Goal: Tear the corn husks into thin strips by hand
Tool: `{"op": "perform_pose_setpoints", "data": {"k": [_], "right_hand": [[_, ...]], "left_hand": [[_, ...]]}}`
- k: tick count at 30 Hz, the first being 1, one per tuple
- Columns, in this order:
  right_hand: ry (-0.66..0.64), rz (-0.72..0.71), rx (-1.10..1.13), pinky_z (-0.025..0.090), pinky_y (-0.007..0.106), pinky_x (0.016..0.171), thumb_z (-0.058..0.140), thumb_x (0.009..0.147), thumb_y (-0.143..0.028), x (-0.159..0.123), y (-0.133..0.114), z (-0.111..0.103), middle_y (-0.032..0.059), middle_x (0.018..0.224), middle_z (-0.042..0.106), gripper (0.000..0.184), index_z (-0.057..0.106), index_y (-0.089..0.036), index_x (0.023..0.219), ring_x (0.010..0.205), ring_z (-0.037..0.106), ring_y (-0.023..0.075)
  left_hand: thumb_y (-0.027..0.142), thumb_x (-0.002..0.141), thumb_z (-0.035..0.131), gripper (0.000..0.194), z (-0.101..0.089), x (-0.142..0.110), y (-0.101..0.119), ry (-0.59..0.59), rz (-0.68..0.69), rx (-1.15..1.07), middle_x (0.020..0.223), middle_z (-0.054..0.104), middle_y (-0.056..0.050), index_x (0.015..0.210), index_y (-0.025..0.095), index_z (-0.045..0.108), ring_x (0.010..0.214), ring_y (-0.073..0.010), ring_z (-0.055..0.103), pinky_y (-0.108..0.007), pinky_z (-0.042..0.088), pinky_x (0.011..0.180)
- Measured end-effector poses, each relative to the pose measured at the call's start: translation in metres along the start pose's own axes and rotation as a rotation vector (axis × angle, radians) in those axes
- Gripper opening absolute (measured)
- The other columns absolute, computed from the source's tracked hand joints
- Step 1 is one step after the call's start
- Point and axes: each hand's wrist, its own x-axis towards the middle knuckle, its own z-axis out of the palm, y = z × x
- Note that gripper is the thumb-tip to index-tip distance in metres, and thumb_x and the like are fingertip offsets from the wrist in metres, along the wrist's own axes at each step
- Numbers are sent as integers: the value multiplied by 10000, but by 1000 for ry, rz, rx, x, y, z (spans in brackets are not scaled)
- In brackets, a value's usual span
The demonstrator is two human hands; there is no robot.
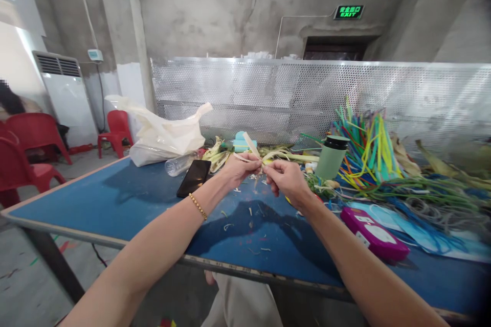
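holding, at centre, above a blue table [141, 209]: two bare hands, fingertips nearly meeting. item, left hand [243, 167]: closed in a pinch on pale strips [251, 144], one strip end standing up above the fingers; a gold beaded bracelet [197, 207] at the wrist. item, right hand [286, 179]: thumb and forefinger pinched on the near end of the same pale strips, other fingers curled; the exact grip too small to tell. under and near the hands: small pale scraps [250, 211], scattered on the tabletop.

left part of the table: black phone [194, 178], lying flat; clear bottle [180, 164], on its side near it; white plastic bag [164, 138], behind. beyond the hands: a heap of pale green husks [217, 154].

right part: green tumbler [332, 158], black lid, upright; bundle of multicoloured strips [378, 148]; tangled green cords [418, 189]; grey coils [433, 214]; magenta box [374, 233], beside light blue sheets [425, 230].

background: perforated metal panel [238, 97]; lit green exit sign [348, 12] on a grey wall; white floor-standing air unit [67, 97]; red chairs [36, 130], one person's dark hair [9, 97] behind them.
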Motion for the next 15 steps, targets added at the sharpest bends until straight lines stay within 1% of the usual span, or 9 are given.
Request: {"op": "perform_pose_setpoints", "data": {"k": [7,11,15], "right_hand": [[-43,-20,-46,385,222,297,535,766,-313,0,0,2,-22,492,566,200,494,-199,607,312,476,101],[-57,-11,-37,382,224,297,514,740,-249,-1,-2,1,-27,479,549,161,478,-202,590,303,479,103],[-60,15,12,389,234,295,515,724,-240,-1,-4,2,-30,475,540,147,468,-207,589,306,480,110]], "left_hand": [[42,610,734,139,5,0,-6,95,18,-49,580,593,-12,611,104,610,544,-83,529,-243,376,583],[27,613,722,137,8,-1,-6,120,11,-51,583,582,-6,604,104,609,546,-79,515,-246,375,587],[16,587,723,150,12,-3,-5,165,18,-58,568,583,-7,582,104,602,538,-84,517,-247,378,583]]}}
